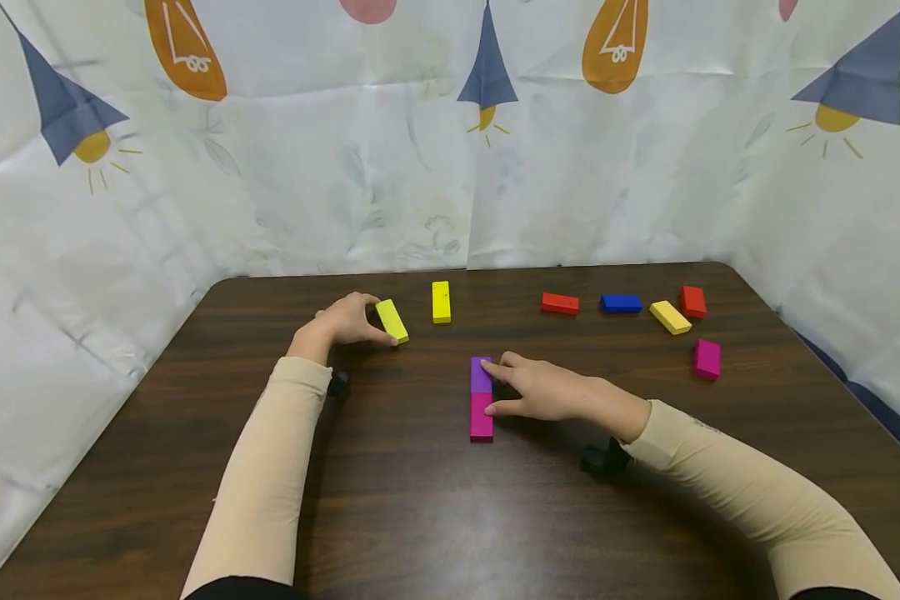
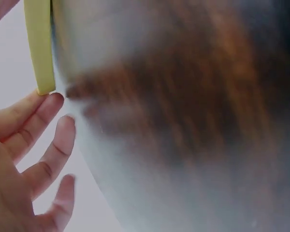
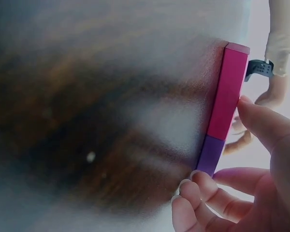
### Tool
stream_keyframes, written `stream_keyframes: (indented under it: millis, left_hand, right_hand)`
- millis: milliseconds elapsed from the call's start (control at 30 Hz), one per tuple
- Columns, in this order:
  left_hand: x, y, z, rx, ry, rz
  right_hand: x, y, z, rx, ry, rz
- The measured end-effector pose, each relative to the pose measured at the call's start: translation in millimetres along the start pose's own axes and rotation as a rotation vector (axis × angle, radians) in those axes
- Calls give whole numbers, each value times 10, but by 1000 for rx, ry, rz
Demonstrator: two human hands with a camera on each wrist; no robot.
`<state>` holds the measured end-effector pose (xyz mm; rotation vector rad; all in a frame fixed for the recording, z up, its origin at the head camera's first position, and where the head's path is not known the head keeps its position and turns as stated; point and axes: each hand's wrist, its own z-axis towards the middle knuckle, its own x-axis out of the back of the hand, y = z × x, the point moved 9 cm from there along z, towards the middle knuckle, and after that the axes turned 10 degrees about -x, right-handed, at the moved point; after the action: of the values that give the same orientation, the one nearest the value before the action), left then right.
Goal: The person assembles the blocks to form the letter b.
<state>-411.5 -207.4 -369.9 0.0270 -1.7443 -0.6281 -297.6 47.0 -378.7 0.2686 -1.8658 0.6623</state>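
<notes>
A yellow block [image 1: 392,322] is pinched between the thumb and fingers of my left hand [image 1: 348,320], at the left of the table. In the left wrist view, fingertips touch the lower end of that yellow block [image 2: 39,48], while the other fingers stay apart from it. Near the middle, a purple block [image 1: 481,377] and a magenta block [image 1: 481,418] lie end to end in one line. My right hand [image 1: 547,390] holds this pair from the right. Its thumb touches the side of the magenta block [image 3: 228,92]; its fingertips meet the far end of the purple block [image 3: 210,155].
Another yellow block [image 1: 441,302] stands behind, near the table's back edge. Toward the right lie a red block [image 1: 560,303], a blue block [image 1: 621,303], a yellow block [image 1: 670,317], a second red block [image 1: 693,302] and a magenta block [image 1: 707,359]. A patterned curtain [image 1: 307,167] surrounds the dark table [image 1: 405,517].
</notes>
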Motion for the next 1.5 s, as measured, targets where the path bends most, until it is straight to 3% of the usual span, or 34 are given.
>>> stream_keyframes:
  millis: [233,400,833,1167,1367,1500]
  left_hand:
    - [75,-84,-27,56,49,35]
    - [128,-44,-9,33,66,21]
    - [156,426,122,-109,64,-1]
    - [28,690,214,-172,79,-19]
    - [-70,857,287,-226,70,-35]
    - [-128,944,332,-246,57,-40]
  right_hand:
    - [-6,-3,0,3,-6,7]
    - [1,21,9,0,-10,13]
    - [61,72,38,5,-9,27]
    - [23,78,38,19,-27,80]
    - [-1,120,64,102,-25,119]
    - [-116,278,195,163,-23,139]
